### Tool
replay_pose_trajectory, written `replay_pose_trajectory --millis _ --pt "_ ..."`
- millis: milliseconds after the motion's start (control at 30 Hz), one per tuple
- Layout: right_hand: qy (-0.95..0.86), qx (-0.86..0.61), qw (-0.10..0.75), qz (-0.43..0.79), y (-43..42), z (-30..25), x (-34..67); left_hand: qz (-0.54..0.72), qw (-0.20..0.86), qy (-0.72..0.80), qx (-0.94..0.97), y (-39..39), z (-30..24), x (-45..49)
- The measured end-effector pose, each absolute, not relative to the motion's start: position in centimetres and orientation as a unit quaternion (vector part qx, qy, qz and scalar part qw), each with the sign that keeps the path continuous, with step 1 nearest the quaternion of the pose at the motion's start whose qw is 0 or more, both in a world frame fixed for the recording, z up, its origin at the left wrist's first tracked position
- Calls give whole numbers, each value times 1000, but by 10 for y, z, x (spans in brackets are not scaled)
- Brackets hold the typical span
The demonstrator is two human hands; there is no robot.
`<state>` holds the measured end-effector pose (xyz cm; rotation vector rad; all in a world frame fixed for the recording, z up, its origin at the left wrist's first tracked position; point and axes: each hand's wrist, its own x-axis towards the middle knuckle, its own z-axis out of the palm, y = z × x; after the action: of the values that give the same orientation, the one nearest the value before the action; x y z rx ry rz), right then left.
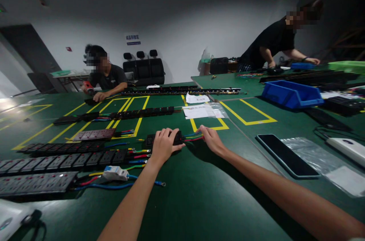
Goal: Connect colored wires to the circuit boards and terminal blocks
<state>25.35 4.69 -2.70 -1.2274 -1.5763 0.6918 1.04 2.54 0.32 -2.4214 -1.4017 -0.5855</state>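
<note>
My left hand [164, 144] lies curled over a short black socket module [150, 140] on the green table [199, 195], gripping it from above. My right hand [211, 139] pinches the coloured wires [193, 137] that stick out of the module's right end. To the left lie several long black socket strips [71, 159] with red, blue and yellow leads. A white breaker [115, 173] with a blue wire rests in front of them.
A dark tablet [286, 154] and clear plastic bags [319, 159] lie to my right. A blue bin [291, 94] stands further back. Papers [201, 111] sit inside yellow floor-tape boxes. One person sits at the far left, another leans over the right-hand table.
</note>
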Motion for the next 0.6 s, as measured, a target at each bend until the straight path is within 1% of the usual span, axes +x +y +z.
replay_pose_trajectory --millis 167,300,433,600 --pt "-591 -474 527 385 47 -28 253 -238 152 -482 -830 26 2 9" --pt "-549 -467 543 431 49 -26 253 -258 173 -463 -830 26 1 9" --pt "-530 -468 554 439 50 -24 253 -276 198 -444 -829 25 1 9" --pt "-545 -462 557 423 48 -25 253 -285 197 -438 -829 26 1 7"
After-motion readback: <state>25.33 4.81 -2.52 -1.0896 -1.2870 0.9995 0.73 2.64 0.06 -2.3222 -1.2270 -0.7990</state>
